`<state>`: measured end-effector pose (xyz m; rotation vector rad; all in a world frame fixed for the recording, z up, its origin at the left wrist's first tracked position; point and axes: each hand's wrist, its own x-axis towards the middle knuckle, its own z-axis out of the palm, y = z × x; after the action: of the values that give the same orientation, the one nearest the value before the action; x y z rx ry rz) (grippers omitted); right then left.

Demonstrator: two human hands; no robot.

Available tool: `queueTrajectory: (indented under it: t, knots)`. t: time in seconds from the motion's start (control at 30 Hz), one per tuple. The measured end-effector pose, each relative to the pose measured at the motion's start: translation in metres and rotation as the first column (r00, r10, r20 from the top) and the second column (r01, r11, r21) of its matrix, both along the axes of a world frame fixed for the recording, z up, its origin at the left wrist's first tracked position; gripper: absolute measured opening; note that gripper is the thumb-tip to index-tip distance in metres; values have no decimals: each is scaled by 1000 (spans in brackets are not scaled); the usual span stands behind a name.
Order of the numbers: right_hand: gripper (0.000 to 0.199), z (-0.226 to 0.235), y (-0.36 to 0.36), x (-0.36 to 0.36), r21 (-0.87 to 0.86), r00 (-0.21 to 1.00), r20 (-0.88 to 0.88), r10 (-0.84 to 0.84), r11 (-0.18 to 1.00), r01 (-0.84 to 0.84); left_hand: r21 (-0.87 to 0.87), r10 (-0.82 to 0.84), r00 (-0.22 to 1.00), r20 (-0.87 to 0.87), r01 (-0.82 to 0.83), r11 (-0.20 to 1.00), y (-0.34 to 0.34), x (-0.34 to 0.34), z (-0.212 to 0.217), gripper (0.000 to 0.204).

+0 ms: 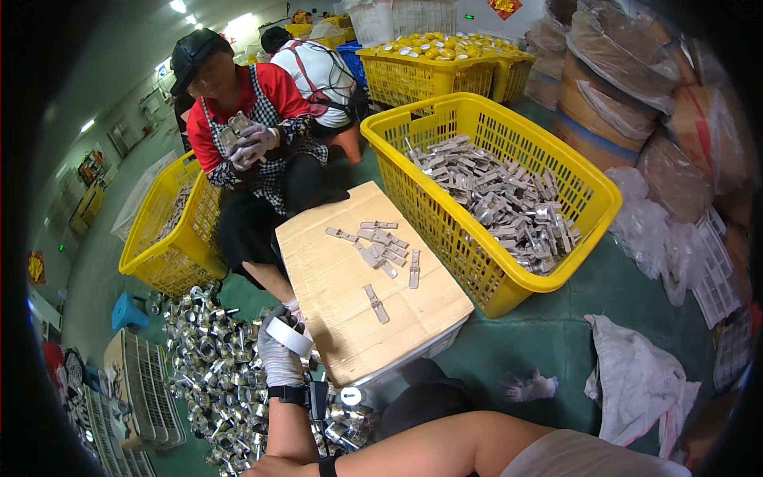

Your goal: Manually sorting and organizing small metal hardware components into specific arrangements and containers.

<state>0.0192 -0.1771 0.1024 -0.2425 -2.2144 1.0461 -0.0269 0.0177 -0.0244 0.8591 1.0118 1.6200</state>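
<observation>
White ring held in knit-gloved left hand; right hand cropped, grip I cannot tell.

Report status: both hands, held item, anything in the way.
Left hand: grip on white ring. Right hand at lower edge: grip unclear. Gray pieces on tan board.

The wood-like tabletop, smooth with a faint sheen, bears dull, matt clips. Past its left edge lie shiny metal fittings; past its right, a glossy plastic basket. A knitted cloth glove grips a smooth ring.
</observation>
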Motion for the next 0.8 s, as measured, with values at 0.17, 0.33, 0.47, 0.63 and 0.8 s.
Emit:
queueTrajectory:
  t: [0.17,0.33,0.47,0.63,0.8]
  knots:
    - [29,-1,-3,-6,-11,1000,-14,14,1000,-14,93,6,999,-36,-3,996,-4,-10,3,18]
    - [29,2,-1,-5,-46,998,15,54,998,-53,12,45,999,-21,-45,999,-10,-6,16,17]
    - [29,7,1,-1,-79,996,42,77,994,-74,-115,94,974,207,-72,991,-12,-8,19,18]
    - [31,1,0,-3,-84,995,28,99,992,-96,-89,82,983,165,-68,994,-17,-1,31,18]
    - [33,-8,-2,-7,27,999,-41,19,999,-18,-78,97,992,79,-90,993,-13,-4,21,16]
